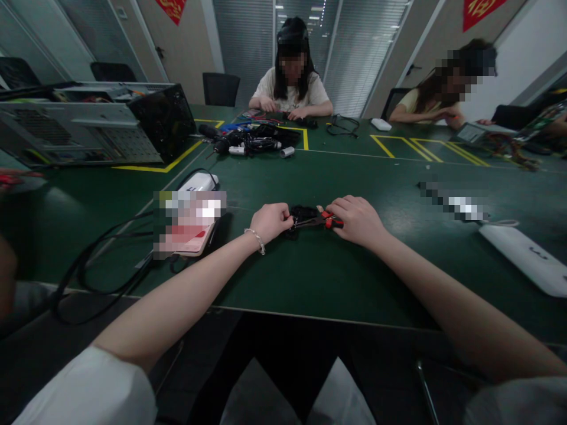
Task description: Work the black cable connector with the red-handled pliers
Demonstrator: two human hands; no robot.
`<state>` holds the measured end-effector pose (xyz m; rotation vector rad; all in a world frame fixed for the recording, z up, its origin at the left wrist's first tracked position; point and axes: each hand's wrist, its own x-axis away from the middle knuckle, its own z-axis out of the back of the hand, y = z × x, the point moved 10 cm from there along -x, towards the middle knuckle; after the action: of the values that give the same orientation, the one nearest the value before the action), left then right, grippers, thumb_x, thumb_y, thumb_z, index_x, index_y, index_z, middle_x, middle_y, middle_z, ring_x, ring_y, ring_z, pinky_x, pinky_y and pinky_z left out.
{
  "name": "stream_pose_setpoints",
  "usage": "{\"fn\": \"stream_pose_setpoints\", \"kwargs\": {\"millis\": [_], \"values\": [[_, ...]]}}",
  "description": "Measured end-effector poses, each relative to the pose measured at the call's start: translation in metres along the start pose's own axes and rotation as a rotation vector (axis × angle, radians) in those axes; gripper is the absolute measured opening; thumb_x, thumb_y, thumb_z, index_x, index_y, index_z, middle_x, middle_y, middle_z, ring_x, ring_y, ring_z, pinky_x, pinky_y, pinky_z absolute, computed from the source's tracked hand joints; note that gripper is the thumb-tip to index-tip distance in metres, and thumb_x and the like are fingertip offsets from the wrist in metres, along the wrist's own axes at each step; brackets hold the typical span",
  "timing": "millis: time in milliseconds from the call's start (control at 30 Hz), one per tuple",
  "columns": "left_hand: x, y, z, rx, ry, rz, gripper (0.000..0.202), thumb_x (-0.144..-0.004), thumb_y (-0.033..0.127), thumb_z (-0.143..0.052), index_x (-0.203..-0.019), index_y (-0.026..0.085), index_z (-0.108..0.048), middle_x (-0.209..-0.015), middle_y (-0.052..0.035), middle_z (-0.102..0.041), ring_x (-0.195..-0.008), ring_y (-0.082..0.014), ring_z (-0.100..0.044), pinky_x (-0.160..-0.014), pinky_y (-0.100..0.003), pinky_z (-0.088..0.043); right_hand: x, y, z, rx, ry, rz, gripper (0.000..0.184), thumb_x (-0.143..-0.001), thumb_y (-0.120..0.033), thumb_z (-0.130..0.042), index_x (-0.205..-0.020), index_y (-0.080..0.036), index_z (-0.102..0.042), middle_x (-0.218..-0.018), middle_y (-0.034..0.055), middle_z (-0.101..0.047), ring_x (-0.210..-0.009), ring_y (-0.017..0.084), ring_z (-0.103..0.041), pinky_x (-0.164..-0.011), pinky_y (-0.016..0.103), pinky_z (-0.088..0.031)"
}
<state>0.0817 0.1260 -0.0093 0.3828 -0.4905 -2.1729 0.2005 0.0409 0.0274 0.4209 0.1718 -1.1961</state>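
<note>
Over the green table, my left hand [271,221] is closed, with thumb and fingers pinched at the left end of a small dark bundle [302,211], which looks like black cable. What exactly the fingertips hold is too small to make out. My right hand [359,217] is wrapped round a pair of pliers [317,221] with red and black handles. Their dark jaws point left, toward my left fingertips, and lie in front of the bundle. Part of the handles is hidden under my right fingers.
A phone [190,227] and looped black cables [84,283] lie left. An open computer case [110,130] stands beyond. Ahead are a power drill [224,143] and a pile of cables. A white power bank [527,254] lies right. Two people [290,88] work across the table [274,277].
</note>
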Motion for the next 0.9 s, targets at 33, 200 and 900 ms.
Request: {"fn": "stream_pose_setpoints", "kwargs": {"millis": [33, 200, 900], "values": [[0.0000, -0.0002, -0.0003, 0.001, -0.001, -0.001, 0.016, -0.073, 0.034, -0.053, -0.070, 0.019, -0.058, -0.065, 0.0011, -0.060, -0.058, -0.0111, -0.052, -0.048, -0.022, -0.031, 0.0000, 0.0001, -0.0001, 0.000, -0.002, 0.000, 0.028, -0.075, -0.027, -0.048, -0.097, -0.014, -0.059, -0.094, 0.0113, -0.060, -0.082, 0.023, -0.047, -0.068, 0.034, -0.032], [-0.0004, -0.0008, -0.0002, -0.006, 0.009, -0.002, 0.016, -0.073, 0.035, -0.053, -0.071, 0.020, -0.059, -0.065, 0.0010, -0.060, -0.059, -0.0115, -0.052, -0.048, -0.022, -0.030, 0.0001, 0.0002, -0.0031, 0.023, -0.023, 0.002, 0.028, -0.073, -0.026, -0.049, -0.096, -0.014, -0.059, -0.093, 0.0102, -0.061, -0.081, 0.022, -0.047, -0.066, 0.033, -0.031], [0.0002, 0.0000, -0.0002, 0.016, -0.004, 0.004, 0.015, -0.074, 0.034, -0.053, -0.071, 0.019, -0.058, -0.065, 0.0015, -0.060, -0.058, -0.0107, -0.052, -0.048, -0.022, -0.031, 0.0010, -0.0001, -0.0038, 0.015, -0.014, -0.021, 0.024, -0.074, -0.025, -0.050, -0.092, -0.014, -0.060, -0.089, 0.0098, -0.062, -0.077, 0.021, -0.049, -0.064, 0.032, -0.033]]}}
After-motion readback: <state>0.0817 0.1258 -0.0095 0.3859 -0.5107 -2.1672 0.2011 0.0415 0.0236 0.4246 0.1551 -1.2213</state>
